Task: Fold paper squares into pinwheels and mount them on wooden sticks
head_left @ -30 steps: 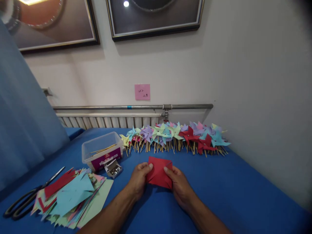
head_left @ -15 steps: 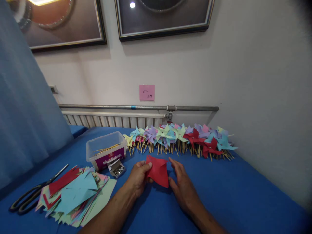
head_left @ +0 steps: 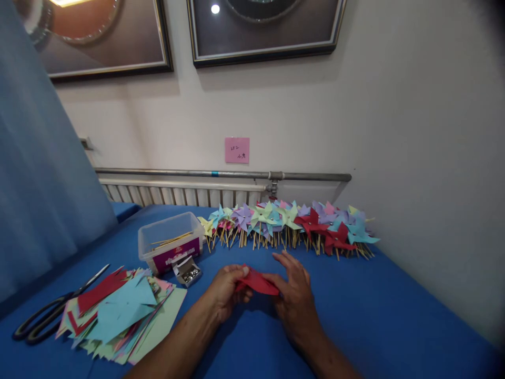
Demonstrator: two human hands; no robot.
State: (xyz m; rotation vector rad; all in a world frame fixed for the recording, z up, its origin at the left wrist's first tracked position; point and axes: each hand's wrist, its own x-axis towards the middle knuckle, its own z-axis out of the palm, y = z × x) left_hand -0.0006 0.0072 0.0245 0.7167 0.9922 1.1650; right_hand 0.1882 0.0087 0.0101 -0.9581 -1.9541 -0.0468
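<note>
My left hand (head_left: pixel 225 289) pinches the left edge of a red paper square (head_left: pixel 257 282), which now lies nearly flat, a little above the blue table (head_left: pixel 374 316). My right hand (head_left: pixel 294 295) rests on the paper's right side with its fingers stretched out and spread. Both forearms reach in from the bottom of the view.
A long row of finished paper pinwheels (head_left: pixel 292 223) lies at the back by the wall. A clear plastic box of sticks (head_left: pixel 169 242) and a small box of metal pins (head_left: pixel 188 272) stand left of my hands. Cut coloured paper (head_left: pixel 122 313) and scissors (head_left: pixel 47 310) lie at the left.
The red paper has tipped from upright and facing me to almost flat. My right hand let go of its edge, opened and came down over it.
</note>
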